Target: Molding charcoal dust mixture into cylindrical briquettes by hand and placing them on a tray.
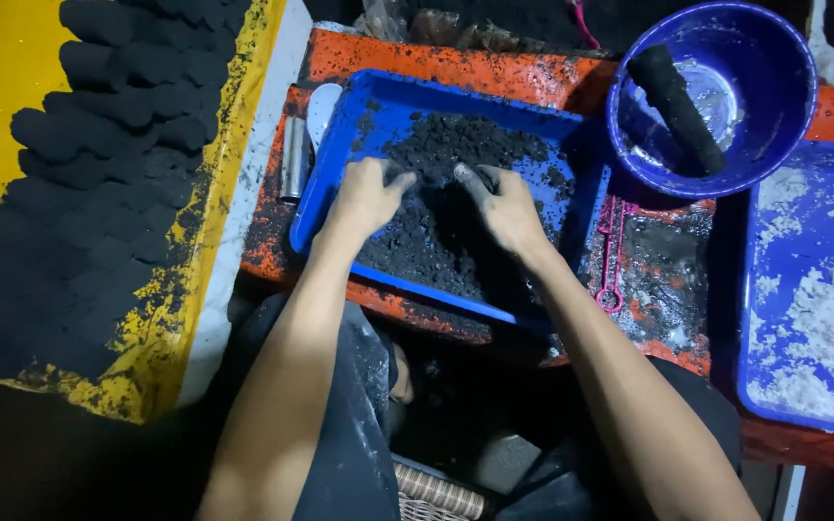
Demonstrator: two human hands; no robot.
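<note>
A blue rectangular tray (340,154) sits on an orange-red board and holds a heap of black crumbly charcoal paste (456,145). My left hand (367,196) rests on the left side of the heap with its fingers curled into the black material. Facing it on the right of the heap, my right hand (502,205) has blackened fingertips that press into the paste. Both hands are soiled, and how much paste each grips is hidden under the fingers.
A yellow sheet (2,58) at left carries several rows of black cylinders (108,125). A metal tube (293,157) lies beside the tray. A blue bowl (784,145) at upper right holds a black roll (676,108). Another blue tray (764,318) holds white powder. Pink tongs (614,253) lie between.
</note>
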